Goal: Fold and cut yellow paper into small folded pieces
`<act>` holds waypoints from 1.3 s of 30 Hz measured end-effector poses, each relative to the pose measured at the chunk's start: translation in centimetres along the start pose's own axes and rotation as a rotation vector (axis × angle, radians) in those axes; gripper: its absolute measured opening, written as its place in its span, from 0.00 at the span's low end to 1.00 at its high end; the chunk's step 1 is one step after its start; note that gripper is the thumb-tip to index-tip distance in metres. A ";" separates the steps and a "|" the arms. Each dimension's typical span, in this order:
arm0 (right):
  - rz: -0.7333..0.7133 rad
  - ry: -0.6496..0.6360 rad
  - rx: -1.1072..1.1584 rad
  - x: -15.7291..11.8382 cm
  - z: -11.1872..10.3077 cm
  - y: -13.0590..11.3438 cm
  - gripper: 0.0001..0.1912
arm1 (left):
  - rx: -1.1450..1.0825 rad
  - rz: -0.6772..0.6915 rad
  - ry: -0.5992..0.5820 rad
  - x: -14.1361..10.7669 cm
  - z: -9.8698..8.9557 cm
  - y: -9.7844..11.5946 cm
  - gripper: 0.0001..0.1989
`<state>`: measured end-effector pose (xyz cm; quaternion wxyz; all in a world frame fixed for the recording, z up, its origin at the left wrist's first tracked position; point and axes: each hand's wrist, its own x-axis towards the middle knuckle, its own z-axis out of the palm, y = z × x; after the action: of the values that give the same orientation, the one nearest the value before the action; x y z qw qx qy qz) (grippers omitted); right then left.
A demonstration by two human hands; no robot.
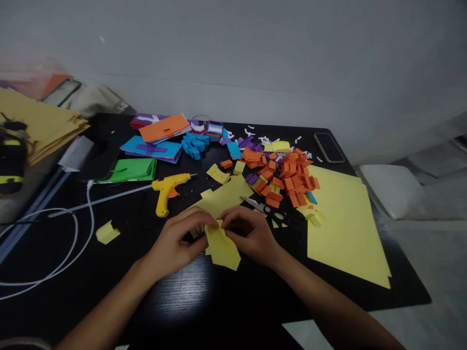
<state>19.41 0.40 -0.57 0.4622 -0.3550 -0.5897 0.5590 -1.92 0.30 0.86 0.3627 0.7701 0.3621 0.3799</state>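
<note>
A cut piece of yellow paper (223, 249) is pinched between both hands, just above the black table. My left hand (182, 238) grips its left upper edge with thumb and fingers. On the other side, my right hand (251, 233) pinches the top right edge, its fingertips partly hidden behind the paper. A larger yellow sheet (237, 192) lies flat beyond the hands. Beside the right hand rest scissors (268, 209) with the blades partly apart. To the left of the hands lies a yellow glue gun (168, 192) with an orange trigger.
Small folded orange paper pieces (292, 177) are heaped behind the scissors. Yellow sheets (346, 228) cover the table's right side, with a phone (329, 148) behind. Green (134, 170) and blue (146, 148) paper bundles sit back left. A white cable (91, 218) loops at left.
</note>
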 end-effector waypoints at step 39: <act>-0.161 -0.263 -0.287 0.0 -0.5 -0.7 0.13 | 0.023 -0.046 -0.069 -0.3 -0.3 0.0 0.08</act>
<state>19.95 0.49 0.10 0.3692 -0.2929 -0.7449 0.4722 -2.28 0.09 0.87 0.3747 0.7784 0.3712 0.3404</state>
